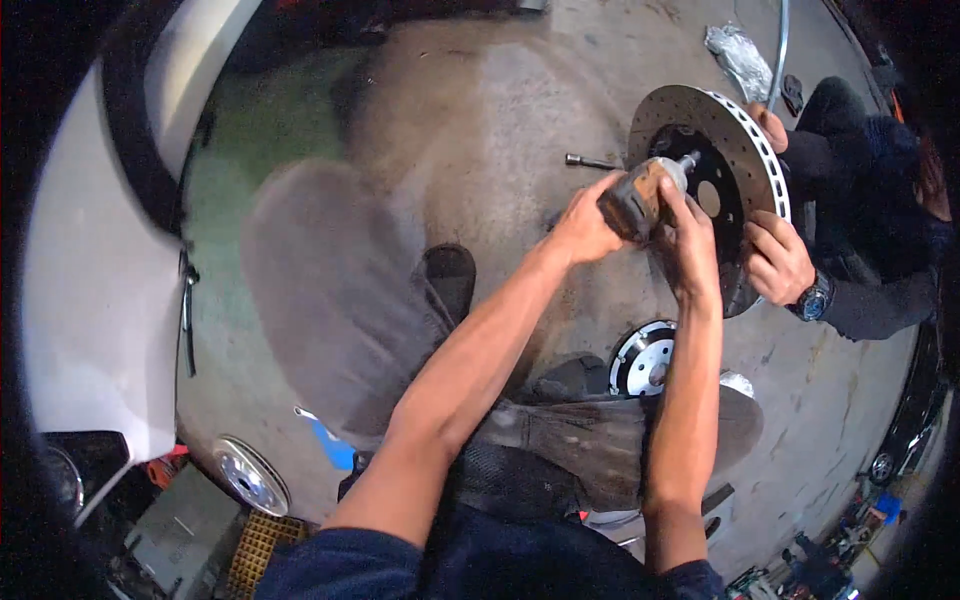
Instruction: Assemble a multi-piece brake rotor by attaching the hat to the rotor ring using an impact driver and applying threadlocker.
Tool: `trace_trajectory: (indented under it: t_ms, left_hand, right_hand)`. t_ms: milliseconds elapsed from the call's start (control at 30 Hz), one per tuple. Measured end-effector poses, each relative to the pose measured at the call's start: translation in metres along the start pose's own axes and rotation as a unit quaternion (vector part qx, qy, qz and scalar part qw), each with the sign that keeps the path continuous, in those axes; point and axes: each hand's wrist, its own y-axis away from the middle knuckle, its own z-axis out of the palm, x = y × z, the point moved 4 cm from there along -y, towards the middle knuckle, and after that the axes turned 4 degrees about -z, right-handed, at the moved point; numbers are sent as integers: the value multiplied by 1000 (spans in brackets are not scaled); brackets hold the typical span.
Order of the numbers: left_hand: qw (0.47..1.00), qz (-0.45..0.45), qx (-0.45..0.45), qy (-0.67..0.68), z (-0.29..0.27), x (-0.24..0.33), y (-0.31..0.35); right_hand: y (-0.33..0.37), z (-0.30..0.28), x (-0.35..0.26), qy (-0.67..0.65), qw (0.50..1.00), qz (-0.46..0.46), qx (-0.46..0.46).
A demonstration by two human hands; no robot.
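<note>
Tool (636,200): worn orange-brown and black, silvery at the nose
Disc (728,168): grey face dotted with small dark holes, black centre, pale rim striped with dark slots
Lower disc (632,373): black and silver
Trousers (345,300): plain faded grey
Shirt (500,560): dark navy
Watch (815,298): black, bluish glints
Car (95,330): white
Grate (262,548): yellow, gridded
Floor (450,120): stained grey-brown, greenish at left

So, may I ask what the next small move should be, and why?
Probably check the socket sits square before running the power driver: left hand and right hand hold it, the socket points at the brake disc's black centre, seating unclear, and the co-worker's hands grip the rim.
</note>
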Motion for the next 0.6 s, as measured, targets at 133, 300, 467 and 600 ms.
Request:
trace_trajectory:
  t_ms: [133, 300, 467, 600]
  left_hand:
    - [973, 23, 4, 228, 16, -11, -10]
    - [944, -60, 28, 323, 5, -10, -10]
    - [945, -52, 31, 321, 9, 10, -22]
    - [946, -44, 34, 321, -1, 7, -24]
  right_hand:
    - [22, -11, -9, 44, 998, -40, 1]
    - [101, -46, -81, 365, 924, -110, 43]
    - [132, -118, -122, 320, 892, -159, 277]
    - [109, -122, -101, 417, 882, -38, 217]
